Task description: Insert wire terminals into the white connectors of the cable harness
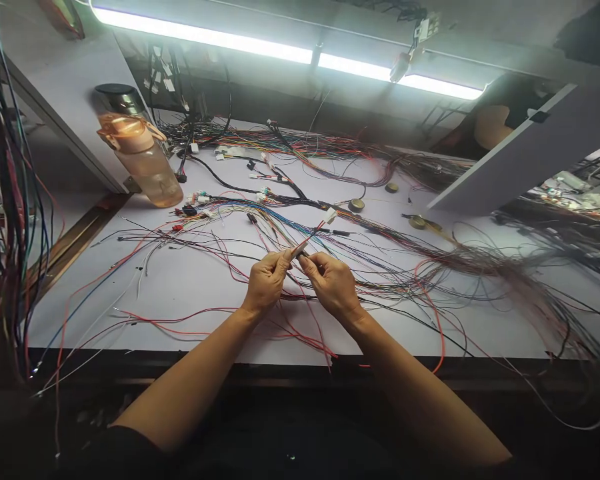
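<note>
Far to the left of the grip, a thick bunch of wires (10, 200) hangs down, red, green and black. Next, up and left of the grip, a see-through bottle (153, 173) with an orange top stands on the table (180, 330). Near it, a little red plug (177, 228) lies by some wires, and lots of thin ends nearby look loose, with no plug that I can see. Then comes the left hand (267, 283), its thumb and finger pinching the thin wires (314, 233). These are between the two hands and just above the table, red and dark, and they poke up and away to a white plug (329, 215). The right hand (331, 285) nips a small dark bit close by, almost touching the other hand. Right of the grip are round tape rolls (356, 205) and a big messy bundle (505, 267). I think it is only part done: some wires have plugs and the held ones do too, but many ends look bare and are not tied up neatly.
</note>
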`<state>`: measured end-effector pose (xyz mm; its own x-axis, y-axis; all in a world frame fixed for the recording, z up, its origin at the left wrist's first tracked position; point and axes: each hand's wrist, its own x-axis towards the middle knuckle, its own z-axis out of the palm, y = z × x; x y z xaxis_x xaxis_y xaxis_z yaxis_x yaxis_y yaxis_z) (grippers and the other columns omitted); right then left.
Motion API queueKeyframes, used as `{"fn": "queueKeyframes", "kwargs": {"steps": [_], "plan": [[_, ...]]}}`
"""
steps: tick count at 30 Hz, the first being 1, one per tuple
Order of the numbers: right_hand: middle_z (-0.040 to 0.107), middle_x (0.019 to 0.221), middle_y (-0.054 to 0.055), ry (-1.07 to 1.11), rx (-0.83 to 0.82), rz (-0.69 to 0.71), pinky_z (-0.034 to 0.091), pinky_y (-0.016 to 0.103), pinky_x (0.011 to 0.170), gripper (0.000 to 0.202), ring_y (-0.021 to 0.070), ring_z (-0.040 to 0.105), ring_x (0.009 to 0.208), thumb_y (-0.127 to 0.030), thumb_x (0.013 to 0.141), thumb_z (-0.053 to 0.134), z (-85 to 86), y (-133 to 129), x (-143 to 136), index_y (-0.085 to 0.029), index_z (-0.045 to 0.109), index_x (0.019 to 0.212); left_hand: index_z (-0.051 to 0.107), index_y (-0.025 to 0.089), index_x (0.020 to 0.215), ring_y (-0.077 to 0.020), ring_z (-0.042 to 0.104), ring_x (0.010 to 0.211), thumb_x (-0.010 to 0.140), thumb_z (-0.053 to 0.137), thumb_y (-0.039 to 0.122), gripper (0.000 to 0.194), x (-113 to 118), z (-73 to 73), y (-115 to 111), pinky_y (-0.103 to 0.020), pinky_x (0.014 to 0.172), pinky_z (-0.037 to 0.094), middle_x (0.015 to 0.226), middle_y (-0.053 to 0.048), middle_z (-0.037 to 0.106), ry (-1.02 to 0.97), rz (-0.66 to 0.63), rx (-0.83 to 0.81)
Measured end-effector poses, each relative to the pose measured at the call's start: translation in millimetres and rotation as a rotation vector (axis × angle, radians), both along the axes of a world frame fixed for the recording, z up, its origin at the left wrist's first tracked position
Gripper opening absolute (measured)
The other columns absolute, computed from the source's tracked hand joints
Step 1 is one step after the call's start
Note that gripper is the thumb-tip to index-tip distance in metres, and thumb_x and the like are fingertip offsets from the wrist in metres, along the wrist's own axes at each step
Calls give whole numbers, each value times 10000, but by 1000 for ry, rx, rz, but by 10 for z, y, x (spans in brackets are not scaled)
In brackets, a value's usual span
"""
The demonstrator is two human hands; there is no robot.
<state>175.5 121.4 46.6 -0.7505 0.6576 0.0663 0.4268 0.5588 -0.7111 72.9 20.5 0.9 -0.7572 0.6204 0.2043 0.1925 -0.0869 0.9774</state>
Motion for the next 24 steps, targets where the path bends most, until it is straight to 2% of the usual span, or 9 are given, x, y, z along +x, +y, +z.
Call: {"fn": "queueKeyframes", "kwargs": {"steps": [4, 10, 17, 24], "plan": [[551, 604, -15, -26, -3, -18, 240, 249, 547, 445, 110, 414, 551, -599, 883, 466, 0, -16, 11, -210, 655, 779, 727, 189, 944, -138, 525, 685, 941, 519, 410, 303, 7, 10, -4, -254, 682, 439, 699, -14, 576, 130, 6, -3], [577, 614, -17, -87, -14, -66, 237, 251, 557, 437, 110, 439, 560, -592, 888, 468, -2, -43, 7, -215, 656, 771, 715, 202, 1037, -175, 606, 849, 951, 511, 359, 271, 17, -17, 5, -299, 795, 495, 911, -61, 671, 247, 11, 30], [603, 628, -5, -123, 26, -107, 250, 248, 565, 503, 121, 473, 591, -622, 900, 415, -53, -72, 7, -210, 647, 730, 701, 195, 1059, -181, 616, 928, 953, 519, 291, 232, 61, -14, 11, -320, 850, 502, 982, -75, 678, 379, -5, 68], [634, 664, -1, -139, 28, -119, 254, 244, 565, 485, 124, 512, 614, -614, 904, 414, -12, -76, 15, -219, 665, 775, 730, 210, 964, -169, 606, 910, 943, 542, 314, 216, 67, 75, -17, -290, 827, 484, 936, -56, 663, 285, -60, 104]]}}
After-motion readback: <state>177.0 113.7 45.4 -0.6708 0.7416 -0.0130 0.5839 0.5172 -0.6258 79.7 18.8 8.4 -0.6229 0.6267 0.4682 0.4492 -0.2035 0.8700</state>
